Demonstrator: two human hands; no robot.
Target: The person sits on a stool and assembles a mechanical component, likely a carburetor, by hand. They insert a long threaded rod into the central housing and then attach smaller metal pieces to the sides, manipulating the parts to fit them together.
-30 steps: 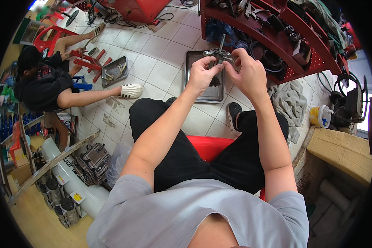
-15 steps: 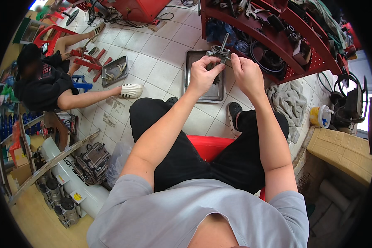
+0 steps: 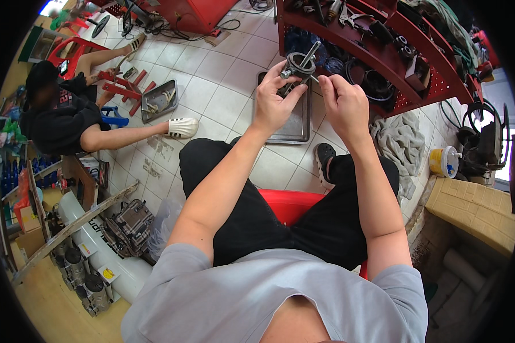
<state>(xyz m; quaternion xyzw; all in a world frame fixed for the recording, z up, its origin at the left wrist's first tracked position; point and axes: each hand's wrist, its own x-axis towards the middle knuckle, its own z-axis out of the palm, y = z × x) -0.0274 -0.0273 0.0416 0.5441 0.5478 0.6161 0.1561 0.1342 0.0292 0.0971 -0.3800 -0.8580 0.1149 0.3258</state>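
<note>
My left hand (image 3: 272,102) is closed around a grey metal tool with a round ring and a long screw (image 3: 301,64), held up above the tray. The screw stands up through the ring and leans to the right. My right hand (image 3: 347,106) is closed just to the right of it, with thumb and forefinger pinched on the end of a thin metal bar (image 3: 316,79) at the tool's side. My fingers hide the lower part of the tool. Below lies a shallow metal tray (image 3: 294,135) on the tiled floor.
A red metal rack (image 3: 332,31) with tools and parts stands ahead on the right. Grey cloth (image 3: 403,140) and a small tub (image 3: 444,162) lie at the right. Seated at the left is another person (image 3: 63,117), near a second tray (image 3: 159,102).
The metal tool has tilted and risen slightly, so its ring opening now shows. My left hand has shifted a little left with it; my right hand stays close beside it.
</note>
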